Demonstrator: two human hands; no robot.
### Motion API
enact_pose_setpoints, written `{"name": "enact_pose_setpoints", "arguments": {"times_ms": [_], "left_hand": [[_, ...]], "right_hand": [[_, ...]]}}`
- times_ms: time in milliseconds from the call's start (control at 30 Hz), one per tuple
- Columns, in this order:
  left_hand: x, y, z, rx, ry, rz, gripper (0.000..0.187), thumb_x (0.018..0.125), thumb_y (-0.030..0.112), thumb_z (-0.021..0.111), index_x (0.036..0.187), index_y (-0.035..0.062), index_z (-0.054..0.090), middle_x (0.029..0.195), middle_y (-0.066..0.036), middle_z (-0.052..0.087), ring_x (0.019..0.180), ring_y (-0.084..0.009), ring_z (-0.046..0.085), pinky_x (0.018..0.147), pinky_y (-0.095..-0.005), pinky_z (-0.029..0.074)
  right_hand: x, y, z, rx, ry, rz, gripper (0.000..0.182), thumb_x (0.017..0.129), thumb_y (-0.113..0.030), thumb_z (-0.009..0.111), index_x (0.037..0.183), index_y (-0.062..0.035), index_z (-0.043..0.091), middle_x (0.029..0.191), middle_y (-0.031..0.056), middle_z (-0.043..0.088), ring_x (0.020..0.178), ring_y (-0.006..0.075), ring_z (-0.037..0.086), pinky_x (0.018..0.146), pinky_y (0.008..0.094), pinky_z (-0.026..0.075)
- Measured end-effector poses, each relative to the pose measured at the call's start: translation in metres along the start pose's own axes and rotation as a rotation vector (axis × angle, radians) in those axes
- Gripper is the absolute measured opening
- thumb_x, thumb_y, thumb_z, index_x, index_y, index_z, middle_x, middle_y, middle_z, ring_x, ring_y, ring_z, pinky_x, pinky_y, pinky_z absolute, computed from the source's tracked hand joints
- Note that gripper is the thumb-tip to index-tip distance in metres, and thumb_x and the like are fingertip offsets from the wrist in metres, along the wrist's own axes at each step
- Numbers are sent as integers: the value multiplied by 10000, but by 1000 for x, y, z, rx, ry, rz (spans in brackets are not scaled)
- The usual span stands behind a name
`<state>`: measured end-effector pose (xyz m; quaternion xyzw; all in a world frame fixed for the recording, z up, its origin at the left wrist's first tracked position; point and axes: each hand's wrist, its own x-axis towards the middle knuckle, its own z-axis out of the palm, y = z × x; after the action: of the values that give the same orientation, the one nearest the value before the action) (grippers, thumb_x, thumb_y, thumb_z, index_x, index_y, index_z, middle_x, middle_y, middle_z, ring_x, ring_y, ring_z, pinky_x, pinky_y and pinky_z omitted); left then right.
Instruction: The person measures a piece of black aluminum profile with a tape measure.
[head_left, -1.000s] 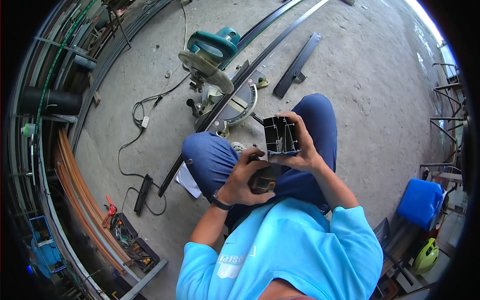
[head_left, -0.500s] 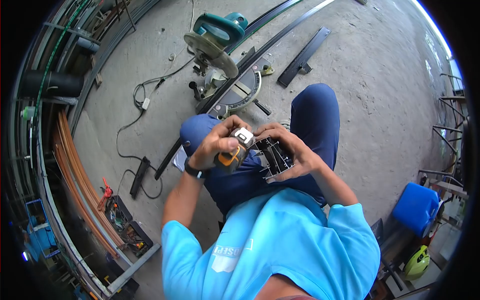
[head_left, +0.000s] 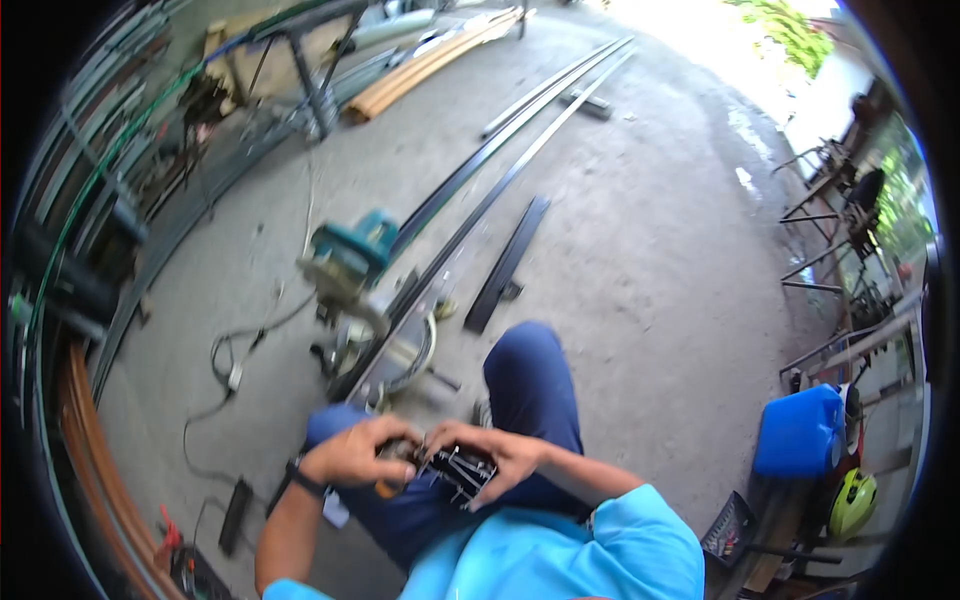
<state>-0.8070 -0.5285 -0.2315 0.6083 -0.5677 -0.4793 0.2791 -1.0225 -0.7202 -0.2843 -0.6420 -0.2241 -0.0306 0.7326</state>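
My left hand [head_left: 350, 452], with a dark band on its wrist, is closed around a black-and-orange tape measure [head_left: 388, 488], mostly covered by the fingers and blurred. Close beside it, my right hand [head_left: 510, 458] grips short black aluminium profile pieces [head_left: 462, 474], whose ribbed, bright cut ends face up. Both hands are together above my lap, fingertips almost meeting. Beyond my knees stands a teal mitre saw [head_left: 362, 245], a long dark profile [head_left: 470, 215] lying across its base.
A dark metal bar [head_left: 508, 265] lies on the concrete floor right of the saw. The saw's cable [head_left: 190, 425] curls on the left. Metal and brown lengths [head_left: 95, 450] line the left side. A blue jerrycan [head_left: 800, 430] and a yellow-green helmet [head_left: 853, 503] are at right.
My view has tilted up and swung right, bringing the far floor and bright doorway into sight. The hands sit lower in the picture, still holding the tape measure and profile pieces.
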Motion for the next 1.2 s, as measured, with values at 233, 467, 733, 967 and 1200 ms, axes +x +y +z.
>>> {"name": "enact_pose_setpoints", "arguments": {"times_ms": [233, 467, 733, 967, 1200], "left_hand": [[-35, -18, -23, -163, -8, -270, 328, 879, 228, 755, 1120, 6, 725, 1070, -93, 687, 1013, -174, 653, 915, -312, 506], [-54, -17, 0, -246, -98, -369, 233, 985, 240, 680, 1102, 45, 730, 940, -13, 734, 879, -100, 661, 840, -286, 536], [-72, -2, 7, -672, 265, -210, 228, 1026, 219, 613, 978, 13, 700, 947, -57, 684, 836, -112, 643, 748, -284, 527], [-37, 72, -31, -41, 184, 43, 209, 961, 146, 606, 982, -50, 676, 816, -124, 659, 744, -206, 629, 691, -356, 495], [-6, 68, -34, 154, 9, -179, 283, 912, 246, 630, 1066, 41, 750, 795, -166, 701, 712, -292, 664, 689, -403, 514]], "right_hand": [[-16, -21, -31, 119, 76, -69, 919, 720, -207, 949, 1476, -14, 463, 1468, 142, 467, 1386, 261, 457, 1162, 411, 357], [-26, -33, -54, 196, 143, -59, 1002, 666, -216, 995, 1481, 0, 454, 1417, 122, 546, 1291, 220, 555, 1098, 384, 461], [-10, -4, -35, 70, 404, -36, 986, 632, -124, 961, 1467, -14, 447, 1346, 84, 579, 1239, 168, 573, 1029, 329, 485], [20, -23, -37, -171, 446, -115, 1040, 599, -117, 966, 1481, -22, 424, 1411, 88, 507, 1279, 209, 532, 1075, 363, 438], [11, 33, -26, -258, 344, 20, 862, 658, -114, 939, 1405, -9, 521, 1412, 134, 493, 1319, 275, 497, 1115, 411, 396]]}}
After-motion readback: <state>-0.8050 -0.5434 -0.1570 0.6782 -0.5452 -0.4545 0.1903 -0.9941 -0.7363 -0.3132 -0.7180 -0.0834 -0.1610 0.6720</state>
